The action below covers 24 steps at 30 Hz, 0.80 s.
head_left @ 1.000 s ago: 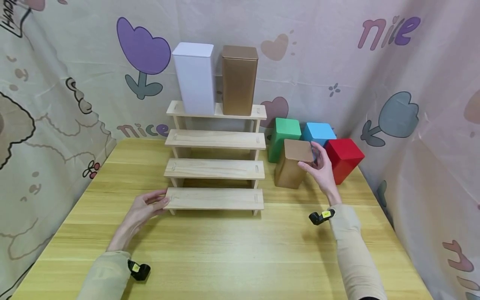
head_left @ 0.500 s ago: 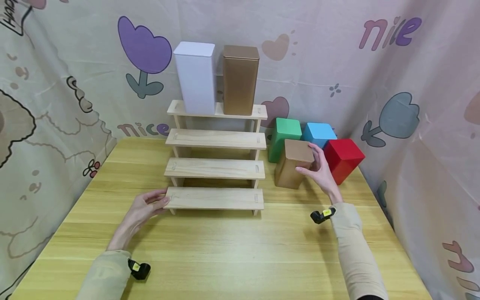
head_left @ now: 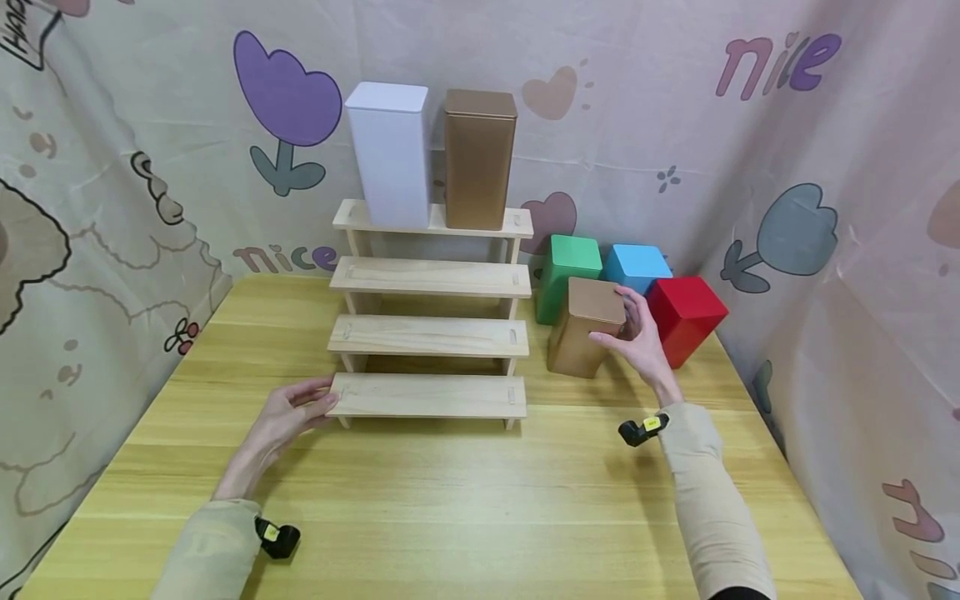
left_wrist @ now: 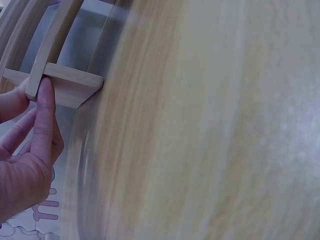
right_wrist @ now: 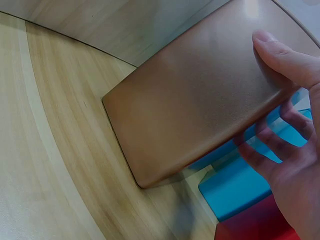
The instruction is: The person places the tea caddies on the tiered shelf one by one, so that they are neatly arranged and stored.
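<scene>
My left hand (head_left: pixel 285 414) pinches the left end of the lowest step of a pale wooden stepped shelf (head_left: pixel 429 395). In the left wrist view, thumb and forefinger lie on either side of the board's end (left_wrist: pixel 34 86). On the right, my right hand (head_left: pixel 647 346) grips a short brown square canister (head_left: pixel 581 337) that stands on the table. Its thumb presses the near face and the other fingers reach round the right side, as the right wrist view of the canister (right_wrist: pixel 185 105) shows. A red canister (head_left: pixel 686 321) stands just right of that hand.
A green canister (head_left: pixel 564 279) and a blue canister (head_left: pixel 637 263) stand behind the brown one. On the shelf's top step are a tall white canister (head_left: pixel 392 162) and a tall brown canister (head_left: pixel 480 162). A printed curtain (head_left: pixel 637 158) hangs behind the wooden table (head_left: pixel 435 517).
My right hand has shifted slightly left, with thumb and fingers settling further round the short brown canister. The left hand and the shelf have stayed put.
</scene>
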Each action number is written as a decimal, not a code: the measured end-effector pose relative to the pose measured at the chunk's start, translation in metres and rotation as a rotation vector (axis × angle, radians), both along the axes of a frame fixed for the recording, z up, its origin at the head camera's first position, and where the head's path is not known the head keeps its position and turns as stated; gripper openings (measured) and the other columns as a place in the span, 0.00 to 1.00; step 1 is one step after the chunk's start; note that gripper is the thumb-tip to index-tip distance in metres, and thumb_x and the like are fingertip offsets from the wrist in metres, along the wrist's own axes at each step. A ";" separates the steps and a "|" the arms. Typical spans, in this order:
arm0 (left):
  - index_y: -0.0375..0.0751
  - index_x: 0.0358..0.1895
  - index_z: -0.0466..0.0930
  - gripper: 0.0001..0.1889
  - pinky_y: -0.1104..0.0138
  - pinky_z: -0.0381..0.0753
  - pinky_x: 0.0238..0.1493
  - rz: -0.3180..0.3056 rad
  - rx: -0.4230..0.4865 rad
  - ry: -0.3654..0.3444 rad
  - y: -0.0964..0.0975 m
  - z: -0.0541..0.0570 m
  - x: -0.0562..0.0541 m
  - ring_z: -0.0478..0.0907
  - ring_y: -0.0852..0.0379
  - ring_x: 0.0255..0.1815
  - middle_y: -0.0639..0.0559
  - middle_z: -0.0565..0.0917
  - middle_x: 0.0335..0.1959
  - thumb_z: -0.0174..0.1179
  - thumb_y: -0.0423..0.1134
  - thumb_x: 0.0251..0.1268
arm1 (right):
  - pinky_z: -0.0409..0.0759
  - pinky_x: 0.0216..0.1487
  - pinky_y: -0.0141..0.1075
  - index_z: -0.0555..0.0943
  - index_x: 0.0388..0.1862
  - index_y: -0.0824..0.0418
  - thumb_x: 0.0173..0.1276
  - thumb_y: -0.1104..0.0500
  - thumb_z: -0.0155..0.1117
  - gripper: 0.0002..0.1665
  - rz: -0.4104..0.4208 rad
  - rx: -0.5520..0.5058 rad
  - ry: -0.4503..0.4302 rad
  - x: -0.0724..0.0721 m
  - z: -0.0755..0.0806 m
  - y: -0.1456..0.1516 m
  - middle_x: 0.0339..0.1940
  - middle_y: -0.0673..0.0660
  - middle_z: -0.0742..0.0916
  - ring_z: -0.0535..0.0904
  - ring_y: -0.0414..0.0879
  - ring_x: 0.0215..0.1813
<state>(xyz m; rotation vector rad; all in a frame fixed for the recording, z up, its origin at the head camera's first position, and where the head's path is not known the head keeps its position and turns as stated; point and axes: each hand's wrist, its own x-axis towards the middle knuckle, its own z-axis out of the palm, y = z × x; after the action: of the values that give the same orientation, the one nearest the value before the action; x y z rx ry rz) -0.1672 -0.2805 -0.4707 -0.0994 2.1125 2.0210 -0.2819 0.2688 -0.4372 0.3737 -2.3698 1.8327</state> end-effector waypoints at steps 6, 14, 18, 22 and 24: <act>0.16 0.73 0.53 0.34 0.74 0.90 0.49 0.000 0.009 -0.003 0.000 0.000 -0.001 0.84 0.68 0.41 0.64 0.83 0.39 0.59 0.29 0.72 | 0.78 0.63 0.20 0.57 0.78 0.45 0.64 0.67 0.72 0.50 -0.033 -0.044 0.023 0.004 0.005 -0.003 0.74 0.55 0.70 0.67 0.41 0.70; 0.15 0.72 0.53 0.34 0.73 0.90 0.48 0.007 0.035 0.000 0.000 0.001 0.000 0.85 0.67 0.40 0.64 0.84 0.38 0.59 0.28 0.71 | 0.80 0.61 0.20 0.61 0.77 0.47 0.61 0.69 0.73 0.50 -0.042 -0.112 0.082 0.007 0.016 -0.007 0.71 0.51 0.73 0.70 0.43 0.69; 0.15 0.72 0.53 0.34 0.73 0.90 0.49 0.003 0.024 0.001 0.000 0.001 0.000 0.84 0.68 0.41 0.64 0.84 0.39 0.59 0.28 0.71 | 0.82 0.61 0.21 0.63 0.76 0.49 0.60 0.72 0.72 0.49 -0.039 -0.147 0.122 0.009 0.023 -0.010 0.68 0.48 0.74 0.71 0.43 0.69; 0.15 0.73 0.53 0.34 0.73 0.90 0.49 0.003 0.016 -0.004 0.000 0.002 0.000 0.84 0.68 0.41 0.64 0.84 0.39 0.59 0.28 0.71 | 0.82 0.60 0.23 0.64 0.75 0.50 0.59 0.72 0.73 0.49 -0.059 -0.147 0.153 0.013 0.032 -0.014 0.65 0.47 0.75 0.73 0.45 0.66; 0.15 0.73 0.53 0.34 0.73 0.90 0.49 0.004 0.022 -0.007 0.000 0.002 0.000 0.84 0.68 0.41 0.64 0.84 0.39 0.59 0.28 0.71 | 0.82 0.60 0.23 0.65 0.75 0.49 0.58 0.72 0.74 0.49 -0.078 -0.131 0.161 0.016 0.037 -0.015 0.64 0.47 0.75 0.74 0.45 0.65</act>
<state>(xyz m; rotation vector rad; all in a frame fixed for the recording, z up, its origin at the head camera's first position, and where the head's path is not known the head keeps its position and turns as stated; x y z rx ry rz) -0.1671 -0.2804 -0.4688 -0.1071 2.0868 2.0431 -0.2662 0.2536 -0.3998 0.3919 -2.1164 1.8370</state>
